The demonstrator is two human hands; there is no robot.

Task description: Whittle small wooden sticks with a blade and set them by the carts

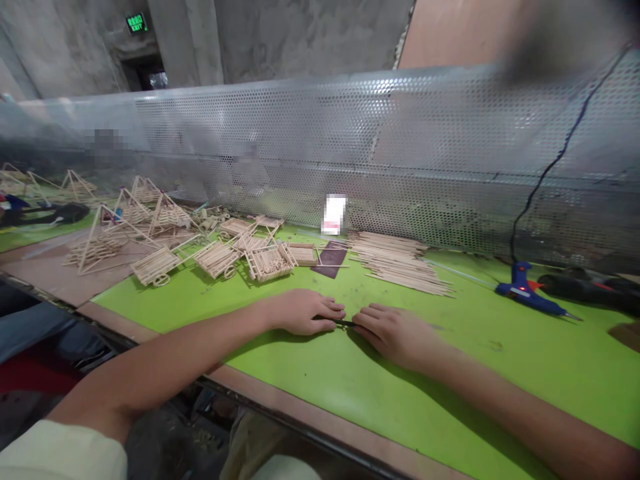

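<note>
Both hands rest low on the green tabletop, facing each other with a small gap between. My left hand has its fingers closed on one end of a thin dark stick. The fingers of my right hand are pressed together on the stick's other end. Only its short middle part shows between the hands. Beyond them lie a dark flat sheet and a wide bundle of thin wooden sticks.
A blue glue gun with a cord lies at the right. Small stick-built carts and pyramid-like stick frames stand at the left. A bright phone-like screen leans at a perforated metal panel behind.
</note>
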